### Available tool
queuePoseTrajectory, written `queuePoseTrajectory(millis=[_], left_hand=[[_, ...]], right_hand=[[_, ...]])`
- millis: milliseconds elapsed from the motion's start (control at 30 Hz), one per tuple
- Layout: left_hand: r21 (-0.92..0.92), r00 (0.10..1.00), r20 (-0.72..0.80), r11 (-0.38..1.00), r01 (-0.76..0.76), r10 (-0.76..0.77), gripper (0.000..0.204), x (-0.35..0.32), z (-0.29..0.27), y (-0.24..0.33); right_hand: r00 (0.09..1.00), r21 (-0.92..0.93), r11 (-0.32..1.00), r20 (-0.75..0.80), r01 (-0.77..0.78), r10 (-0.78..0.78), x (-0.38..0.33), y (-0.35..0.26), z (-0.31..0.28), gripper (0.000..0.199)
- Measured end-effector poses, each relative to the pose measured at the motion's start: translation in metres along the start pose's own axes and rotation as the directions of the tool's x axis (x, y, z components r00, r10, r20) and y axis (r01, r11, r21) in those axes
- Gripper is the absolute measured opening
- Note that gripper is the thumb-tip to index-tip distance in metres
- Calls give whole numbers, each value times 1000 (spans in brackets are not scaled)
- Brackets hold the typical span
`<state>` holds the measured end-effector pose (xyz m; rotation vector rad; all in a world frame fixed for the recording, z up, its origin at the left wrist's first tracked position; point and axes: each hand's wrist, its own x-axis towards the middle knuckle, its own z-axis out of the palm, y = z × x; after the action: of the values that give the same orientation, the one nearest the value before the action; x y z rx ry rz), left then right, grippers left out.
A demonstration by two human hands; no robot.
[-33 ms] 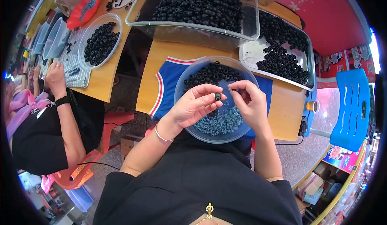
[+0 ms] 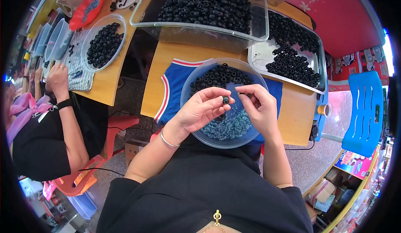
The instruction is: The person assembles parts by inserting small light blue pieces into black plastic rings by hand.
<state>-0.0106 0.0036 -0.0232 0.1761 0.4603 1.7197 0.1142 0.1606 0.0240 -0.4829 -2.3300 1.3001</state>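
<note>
A: Report the positions, left to right.

B: A co-worker's hand rests on a striped cloth at the far left, beside a round dish of black rings. Your left hand is closed on a small black ring, pinched at the fingertips above the clear round bowl. Your right hand is just beside it, its fingertips closed on something too small to identify.

A: Where is the stock?

B: In the bowl: black rings at the far side, pale blue parts at the near side. The bowl sits on a blue cloth. A large clear tub and a tray hold more rings.

A: What are the hazards?

B: The pinch looks shallow. If you loosen it, the ring probably falls into the bowl and is lost among the others. The bowl overhangs the table edge; pressing on its near rim could tip it.
</note>
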Motion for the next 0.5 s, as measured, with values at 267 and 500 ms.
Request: queuePoseTrajectory(millis=[267,500], left_hand=[[-6,1000,5,1000,0,0,24,1,2,-1],[8,999,-48,1000,-6,7,17,1,6,-5]], right_hand=[[991,79,989,-34,-123,126,-12,-17,-2,14],[990,-9,990,-12,141,-141,-12,-20,2,17]])
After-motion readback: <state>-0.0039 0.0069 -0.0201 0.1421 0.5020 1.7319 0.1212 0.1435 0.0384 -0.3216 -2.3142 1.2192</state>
